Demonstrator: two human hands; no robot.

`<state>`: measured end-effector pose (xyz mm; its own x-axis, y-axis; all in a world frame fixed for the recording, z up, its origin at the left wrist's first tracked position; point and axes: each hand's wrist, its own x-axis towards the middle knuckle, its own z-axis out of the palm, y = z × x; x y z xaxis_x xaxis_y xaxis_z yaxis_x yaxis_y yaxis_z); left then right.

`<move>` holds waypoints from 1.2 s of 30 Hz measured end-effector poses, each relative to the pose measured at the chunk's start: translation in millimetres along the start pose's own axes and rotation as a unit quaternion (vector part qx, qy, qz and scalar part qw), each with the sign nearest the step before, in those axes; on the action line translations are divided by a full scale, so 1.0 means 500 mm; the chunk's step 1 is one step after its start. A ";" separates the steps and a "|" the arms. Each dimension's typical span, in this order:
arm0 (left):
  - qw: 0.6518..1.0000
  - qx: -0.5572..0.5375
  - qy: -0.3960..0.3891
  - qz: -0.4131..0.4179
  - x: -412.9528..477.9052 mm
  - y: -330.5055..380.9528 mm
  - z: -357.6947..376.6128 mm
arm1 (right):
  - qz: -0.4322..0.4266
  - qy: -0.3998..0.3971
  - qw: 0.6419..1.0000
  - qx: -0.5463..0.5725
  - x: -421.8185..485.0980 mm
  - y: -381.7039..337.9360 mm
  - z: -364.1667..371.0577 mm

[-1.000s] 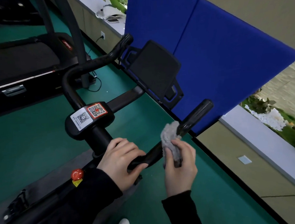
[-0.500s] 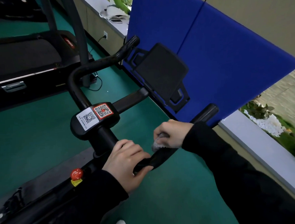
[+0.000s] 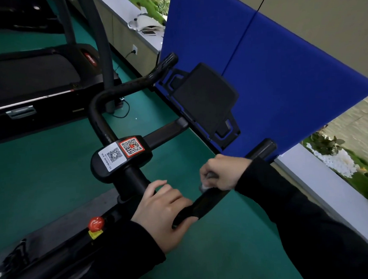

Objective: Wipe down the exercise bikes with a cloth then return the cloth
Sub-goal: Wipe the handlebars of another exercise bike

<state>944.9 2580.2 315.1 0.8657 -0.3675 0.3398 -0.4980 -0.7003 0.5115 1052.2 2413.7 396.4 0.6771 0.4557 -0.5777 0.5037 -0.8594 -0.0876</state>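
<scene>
Since a second ago my right hand [image 3: 222, 171] has rolled over the top of the black exercise-bike handlebar [image 3: 205, 203], so the grey fluffy cloth [image 3: 206, 181], then in plain sight, is now mostly hidden beneath it. Its fingers are curled round the cloth, pressing it onto the right-side bar. My left hand [image 3: 161, 212] is clamped on the nearer stretch of the same bar. A red round knob [image 3: 96, 223] sits on the frame near left; a black treadmill [image 3: 28, 78] stands far left, a blue padded panel [image 3: 281, 71] far right.
</scene>
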 end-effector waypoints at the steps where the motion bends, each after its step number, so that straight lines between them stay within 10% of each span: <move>1: 1.000 0.007 0.002 0.000 0.004 0.003 0.000 | -0.014 0.026 0.999 0.016 -0.008 0.001 0.013; 15: 0.996 0.004 -0.077 -0.039 0.057 0.049 0.034 | 0.121 0.569 0.803 0.129 -0.069 -0.003 0.213; 36: 0.998 -0.024 -0.024 -0.046 0.054 0.059 0.045 | 0.133 0.696 0.666 0.233 -0.029 -0.010 0.277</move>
<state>954.7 2535.9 321.3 0.9089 -0.3321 0.2523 -0.4168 -0.7023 0.5772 965.4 2379.3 292.9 0.7137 -0.2325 0.6608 0.2658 -0.7829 -0.5625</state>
